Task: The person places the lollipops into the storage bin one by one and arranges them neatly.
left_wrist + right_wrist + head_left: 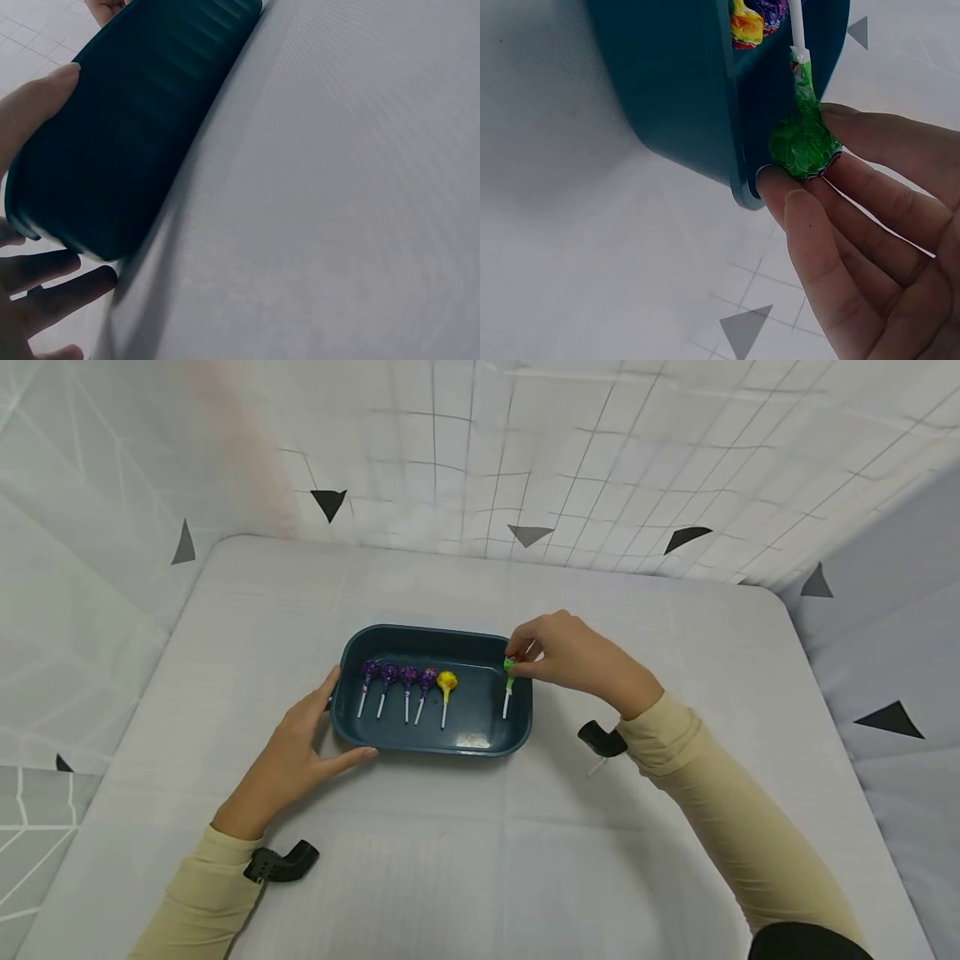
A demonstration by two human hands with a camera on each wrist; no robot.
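A dark teal tray (472,739) lies on the table. At its right end, my right hand (577,660) pinches a green-wrapped lollipop (806,142) by its candy head, stick toward me in the head view. The right wrist view has thumb and fingertips around that head, beside the tray rim. My left hand (292,752) rests against the tray's left end, its thumb (56,86) along the near side and the other fingers spread fairly straight at the end. Inside the tray, several purple lollipops (408,675) and one yellow lollipop (447,681) stand in a row, sticks toward me.
A white lollipop stick (596,767) lies on the table right of the tray, its head hidden under the right wrist camera (602,739). The white-covered table (420,860) meets white curtains (465,468) with dark triangle markers behind and at the sides.
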